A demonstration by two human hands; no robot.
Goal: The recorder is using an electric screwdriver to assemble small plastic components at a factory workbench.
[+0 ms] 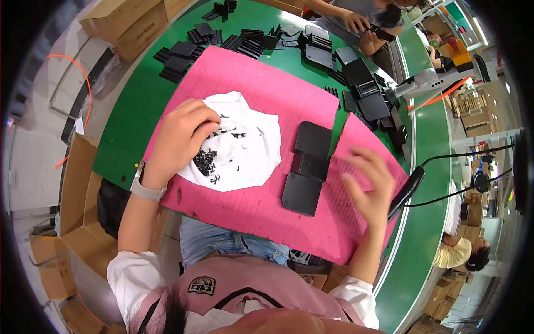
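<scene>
My left hand (181,136) is over the left edge of a crumpled white cloth (258,136). Its fingers are curled in, thumb close to forefinger; whatever they pinch is hidden. Beside it on the cloth lies a pile of tiny black parts (204,162), with several more scattered toward the middle. My right hand (370,181) hovers over the right side of the pink board (245,214), fingers apart, slightly blurred, holding nothing visible. Between the cloth and that hand rests a black plastic piece (311,161) made of joined flat panels, which neither hand touches.
Black plastic parts (242,44) lie in groups along the far side of the green table (125,125). More black panels (367,92) are stacked at far right, near a black cable (409,192). Across the table a co-worker's hands (356,23) handle a dark part. Cardboard boxes (78,195) stand left.
</scene>
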